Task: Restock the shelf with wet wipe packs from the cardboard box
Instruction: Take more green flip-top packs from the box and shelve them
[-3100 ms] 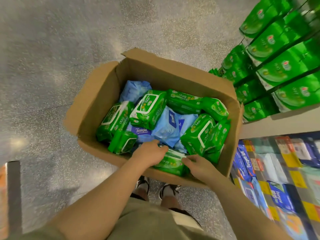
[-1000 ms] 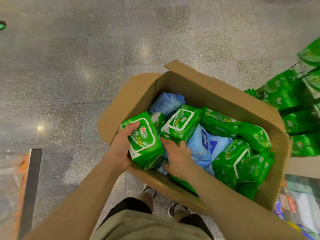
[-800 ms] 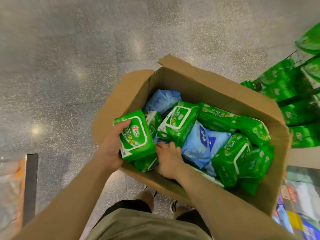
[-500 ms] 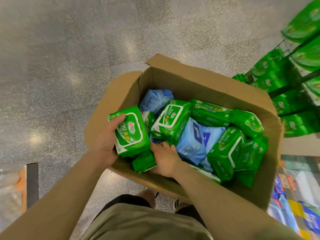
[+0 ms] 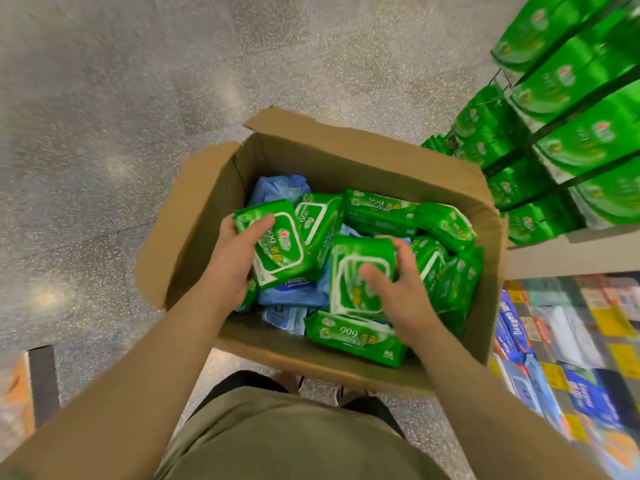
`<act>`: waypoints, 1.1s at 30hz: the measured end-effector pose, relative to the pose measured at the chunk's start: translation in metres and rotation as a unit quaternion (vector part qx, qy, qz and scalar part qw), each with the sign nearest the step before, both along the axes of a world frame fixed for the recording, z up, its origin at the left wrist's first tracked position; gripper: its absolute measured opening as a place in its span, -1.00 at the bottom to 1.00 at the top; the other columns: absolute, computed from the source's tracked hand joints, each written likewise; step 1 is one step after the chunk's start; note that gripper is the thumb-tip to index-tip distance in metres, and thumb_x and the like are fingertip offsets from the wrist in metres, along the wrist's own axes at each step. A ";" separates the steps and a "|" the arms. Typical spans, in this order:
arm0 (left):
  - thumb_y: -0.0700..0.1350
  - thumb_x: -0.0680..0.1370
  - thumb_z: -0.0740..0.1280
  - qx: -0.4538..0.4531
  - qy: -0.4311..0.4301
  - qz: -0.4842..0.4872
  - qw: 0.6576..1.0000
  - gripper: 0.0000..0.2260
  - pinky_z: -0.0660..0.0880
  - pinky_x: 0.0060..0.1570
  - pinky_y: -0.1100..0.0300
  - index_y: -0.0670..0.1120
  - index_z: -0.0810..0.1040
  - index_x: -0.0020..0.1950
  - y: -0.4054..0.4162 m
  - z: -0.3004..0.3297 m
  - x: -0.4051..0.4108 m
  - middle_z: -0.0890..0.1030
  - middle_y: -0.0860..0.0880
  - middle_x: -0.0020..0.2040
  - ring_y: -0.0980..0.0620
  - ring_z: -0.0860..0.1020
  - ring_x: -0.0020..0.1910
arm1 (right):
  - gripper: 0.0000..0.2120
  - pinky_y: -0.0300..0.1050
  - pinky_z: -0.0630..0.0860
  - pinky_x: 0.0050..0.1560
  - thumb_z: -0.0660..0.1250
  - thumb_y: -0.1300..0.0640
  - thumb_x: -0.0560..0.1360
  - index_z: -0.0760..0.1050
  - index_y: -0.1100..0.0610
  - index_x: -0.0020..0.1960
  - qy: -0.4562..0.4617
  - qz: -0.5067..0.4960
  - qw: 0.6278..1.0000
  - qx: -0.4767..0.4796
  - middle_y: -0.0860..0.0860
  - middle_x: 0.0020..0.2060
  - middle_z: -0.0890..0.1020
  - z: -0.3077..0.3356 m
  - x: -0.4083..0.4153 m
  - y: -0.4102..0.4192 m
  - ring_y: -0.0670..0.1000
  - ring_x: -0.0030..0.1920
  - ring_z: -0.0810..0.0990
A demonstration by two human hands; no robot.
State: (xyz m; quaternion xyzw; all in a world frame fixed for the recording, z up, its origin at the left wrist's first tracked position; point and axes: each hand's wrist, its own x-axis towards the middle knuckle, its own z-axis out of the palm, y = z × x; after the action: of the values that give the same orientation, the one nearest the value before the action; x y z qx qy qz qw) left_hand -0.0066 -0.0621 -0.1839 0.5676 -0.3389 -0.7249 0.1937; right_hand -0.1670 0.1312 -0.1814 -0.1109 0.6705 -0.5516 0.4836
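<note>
Both our hands are clamped on green wet wipe packs over the cardboard box (image 5: 346, 157). Our left hand (image 5: 231, 268) grips one green pack (image 5: 277, 242) from its left edge, thumb across the printed top w/ the white flap outline, pack tilted & lifted a bit above the pile. Our right hand (image 5: 403, 289) grips a second green pack (image 5: 356, 271), thumb pressed on the front face, fingers curled over the pack's right & far edges; that pack stands more upright, slightly blurred.

Just below the right-hand pack lies another green pack (image 5: 356, 337) flat against the near wall of the box, label "999" readable. More green packs (image 5: 381, 211) sit along the far & right side of the box, some on edge. Between & under them are blue packs (image 5: 291, 294), one w/ partly legible lettering, plus a crumpled pale-blue one (image 5: 277, 190) at the far left corner.

Box flaps are open, left flap splayed outward. Box sits on a speckled grey floor (image 5: 138, 98), our feet just visible under its near edge.

On the right, the shelf (image 5: 568, 254) carries rows of the same green packs (image 5: 581, 140) behind dark wire rails; the tier below holds blue & mixed-colour packs (image 5: 554, 341), blurred.
</note>
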 end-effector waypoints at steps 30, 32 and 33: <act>0.02 0.21 0.61 0.157 0.184 0.033 0.970 -0.01 0.65 0.05 -0.14 0.04 0.26 0.59 0.126 -0.029 -0.066 0.65 -0.19 0.28 -0.20 0.67 0.18 | -0.46 0.00 0.40 0.34 0.31 -0.23 0.59 0.45 0.05 0.45 0.316 0.156 0.918 0.184 0.03 0.24 0.49 0.004 -0.093 0.002 -0.04 0.26 0.48; 0.01 0.20 0.60 0.153 0.168 0.038 0.973 0.00 0.63 0.11 -0.15 0.07 0.24 0.59 0.125 -0.033 -0.063 0.67 -0.17 0.25 -0.19 0.68 0.16 | -0.35 0.08 0.32 0.39 0.47 -0.09 0.51 0.38 0.19 0.47 0.449 0.178 0.830 0.279 0.19 0.28 0.45 -0.012 -0.121 0.001 0.21 0.33 0.39; 0.01 0.19 0.60 0.151 0.162 0.038 0.975 0.01 0.62 0.11 -0.15 0.07 0.24 0.59 0.124 -0.035 -0.060 0.68 -0.16 0.24 -0.19 0.68 0.15 | -0.28 0.09 0.28 0.38 0.52 -0.03 0.47 0.33 0.25 0.48 0.480 0.192 0.801 0.302 0.25 0.31 0.43 -0.020 -0.131 -0.001 0.27 0.35 0.35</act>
State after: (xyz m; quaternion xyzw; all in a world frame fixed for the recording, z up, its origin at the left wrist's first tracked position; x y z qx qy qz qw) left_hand -0.0667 0.0617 -0.2186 0.4779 -0.1683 -0.8419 0.1855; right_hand -0.2982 0.1301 -0.2017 -0.3356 0.9147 -0.0933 0.2051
